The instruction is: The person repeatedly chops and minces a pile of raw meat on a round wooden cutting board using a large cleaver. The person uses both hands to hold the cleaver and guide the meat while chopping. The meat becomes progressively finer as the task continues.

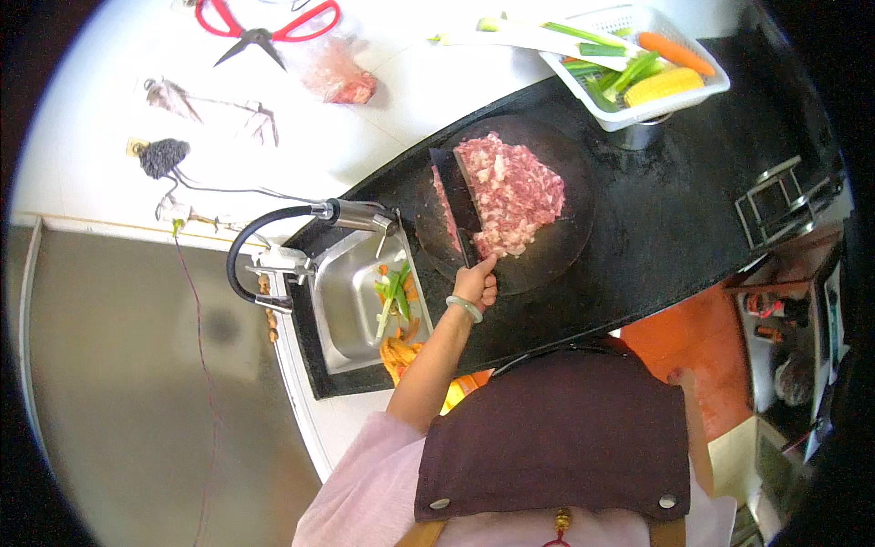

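Note:
My left hand (476, 284), with a pale bangle (464, 309) on its wrist, grips the handle of a dark cleaver (456, 188). The blade lies across a round, dark chopping board (577, 205), along the left side of a heap of minced meat (516, 191). A thin strip of mince (446, 205) shows on the blade's other side. My thumb reaches toward the heap's near edge. On the right, my arm hangs down beside the dark apron (554, 431). Only a small part of my right hand (675, 376) shows at the apron's edge, and its fingers cannot be made out.
A steel sink (335, 301) holds vegetable scraps (393, 294), under a flexible black tap (239, 236). Behind the board on the right, a white basket (615, 123) carries corn, a carrot and scallions. Red-handled scissors (256, 37) hang on the wall. A metal rack (772, 202) stands far right.

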`<state>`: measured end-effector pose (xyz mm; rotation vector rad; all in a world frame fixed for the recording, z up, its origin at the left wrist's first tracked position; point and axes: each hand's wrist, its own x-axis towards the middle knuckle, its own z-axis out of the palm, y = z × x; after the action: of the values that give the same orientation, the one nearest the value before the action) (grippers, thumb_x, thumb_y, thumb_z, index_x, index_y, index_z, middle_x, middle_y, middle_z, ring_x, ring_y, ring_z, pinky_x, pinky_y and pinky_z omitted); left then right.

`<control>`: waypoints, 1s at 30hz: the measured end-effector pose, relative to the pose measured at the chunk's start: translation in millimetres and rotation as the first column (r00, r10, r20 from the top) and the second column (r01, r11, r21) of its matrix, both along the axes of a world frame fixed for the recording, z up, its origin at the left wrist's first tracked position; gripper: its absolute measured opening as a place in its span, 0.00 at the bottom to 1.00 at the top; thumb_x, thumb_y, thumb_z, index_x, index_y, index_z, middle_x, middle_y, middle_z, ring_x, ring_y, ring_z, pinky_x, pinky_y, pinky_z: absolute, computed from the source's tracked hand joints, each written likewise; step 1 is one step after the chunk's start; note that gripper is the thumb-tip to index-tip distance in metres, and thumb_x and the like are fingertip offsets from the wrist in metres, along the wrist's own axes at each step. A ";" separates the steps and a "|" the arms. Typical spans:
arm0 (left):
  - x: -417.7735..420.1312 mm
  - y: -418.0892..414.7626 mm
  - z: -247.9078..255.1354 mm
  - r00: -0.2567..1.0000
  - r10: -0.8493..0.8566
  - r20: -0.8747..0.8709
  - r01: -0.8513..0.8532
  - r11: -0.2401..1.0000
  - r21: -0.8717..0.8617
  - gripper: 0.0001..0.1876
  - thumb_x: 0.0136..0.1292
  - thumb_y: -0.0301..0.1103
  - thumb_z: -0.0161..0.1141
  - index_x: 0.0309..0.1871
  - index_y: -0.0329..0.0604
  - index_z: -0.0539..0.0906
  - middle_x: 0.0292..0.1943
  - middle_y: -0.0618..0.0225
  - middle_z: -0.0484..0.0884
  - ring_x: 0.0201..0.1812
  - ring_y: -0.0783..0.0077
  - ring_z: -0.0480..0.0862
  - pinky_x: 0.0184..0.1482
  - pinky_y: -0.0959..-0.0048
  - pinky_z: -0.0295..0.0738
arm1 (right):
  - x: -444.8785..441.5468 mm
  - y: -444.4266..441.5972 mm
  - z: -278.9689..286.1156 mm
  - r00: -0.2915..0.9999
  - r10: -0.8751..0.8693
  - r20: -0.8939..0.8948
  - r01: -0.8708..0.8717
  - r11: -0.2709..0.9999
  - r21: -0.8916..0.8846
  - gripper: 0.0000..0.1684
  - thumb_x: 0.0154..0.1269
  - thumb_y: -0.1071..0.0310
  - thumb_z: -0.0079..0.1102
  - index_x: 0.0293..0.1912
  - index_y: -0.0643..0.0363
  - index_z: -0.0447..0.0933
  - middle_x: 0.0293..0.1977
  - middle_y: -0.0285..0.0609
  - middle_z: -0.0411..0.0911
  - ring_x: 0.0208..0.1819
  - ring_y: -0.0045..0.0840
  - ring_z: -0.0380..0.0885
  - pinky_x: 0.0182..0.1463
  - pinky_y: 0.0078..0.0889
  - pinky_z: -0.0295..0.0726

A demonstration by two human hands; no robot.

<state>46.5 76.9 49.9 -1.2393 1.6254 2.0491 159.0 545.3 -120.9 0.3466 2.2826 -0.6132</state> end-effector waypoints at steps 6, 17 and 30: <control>-19.6 6.0 8.3 0.981 -0.035 -0.190 0.049 0.996 0.072 0.11 0.54 0.30 0.60 0.25 0.48 0.67 0.13 0.78 0.62 0.10 0.83 0.60 0.11 0.82 0.49 | -104.3 -155.6 150.8 0.910 -0.185 -0.371 -0.091 0.783 -0.615 0.09 0.60 0.67 0.52 0.38 0.62 0.75 0.28 0.45 0.76 0.32 0.26 0.76 0.36 0.28 0.73; -19.5 52.3 -27.1 0.895 0.051 -0.442 -0.066 0.998 -0.018 0.07 0.60 0.34 0.53 0.38 0.41 0.73 0.20 0.70 0.74 0.15 0.79 0.71 0.13 0.77 0.61 | -198.1 -350.0 160.2 0.985 0.108 -0.136 -0.174 0.638 -0.750 0.12 0.53 0.63 0.54 0.33 0.63 0.72 0.24 0.38 0.73 0.25 0.22 0.71 0.28 0.28 0.70; 19.3 68.4 26.8 0.702 0.205 -0.682 0.151 0.893 0.423 0.30 0.54 0.35 0.62 0.57 0.44 0.58 0.49 0.64 0.70 0.49 0.68 0.73 0.53 0.63 0.68 | -164.4 -332.2 269.1 0.600 0.007 -0.800 -0.587 0.683 -0.434 0.15 0.59 0.68 0.50 0.44 0.64 0.65 0.26 0.45 0.72 0.27 0.27 0.71 0.32 0.30 0.72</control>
<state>65.8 145.3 76.8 -0.2813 1.1981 2.9283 -5.3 213.0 148.2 -0.8563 2.5283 -1.5411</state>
